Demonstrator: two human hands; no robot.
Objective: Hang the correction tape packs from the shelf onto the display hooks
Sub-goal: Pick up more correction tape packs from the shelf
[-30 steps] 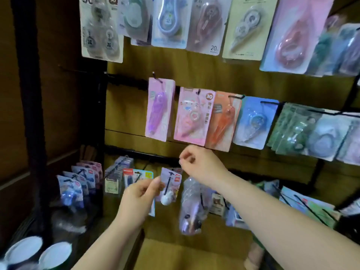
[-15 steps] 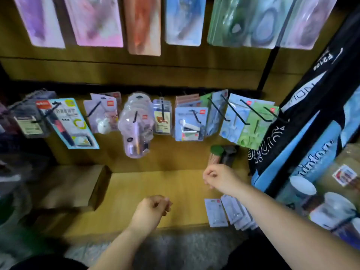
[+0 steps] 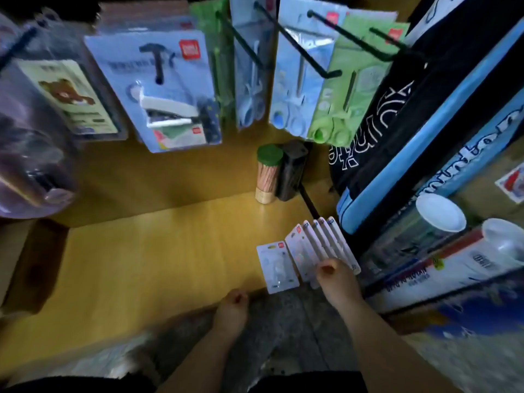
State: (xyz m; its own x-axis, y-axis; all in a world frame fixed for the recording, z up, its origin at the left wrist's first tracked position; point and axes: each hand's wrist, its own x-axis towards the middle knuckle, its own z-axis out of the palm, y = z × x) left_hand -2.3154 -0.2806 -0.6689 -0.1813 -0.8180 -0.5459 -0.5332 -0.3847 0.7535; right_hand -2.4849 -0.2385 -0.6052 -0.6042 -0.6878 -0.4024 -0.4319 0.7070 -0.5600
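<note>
On shelf (image 3: 156,251), right hand (image 3: 336,276) curled onto packs (image 3: 279,265).

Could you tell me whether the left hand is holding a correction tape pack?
No, the left hand hovers curled and empty by the edge of the shelf, apart from the packs.

bare left hand (image 3: 231,307), right hand (image 3: 337,282); black garment (image 3: 306,382).
</note>
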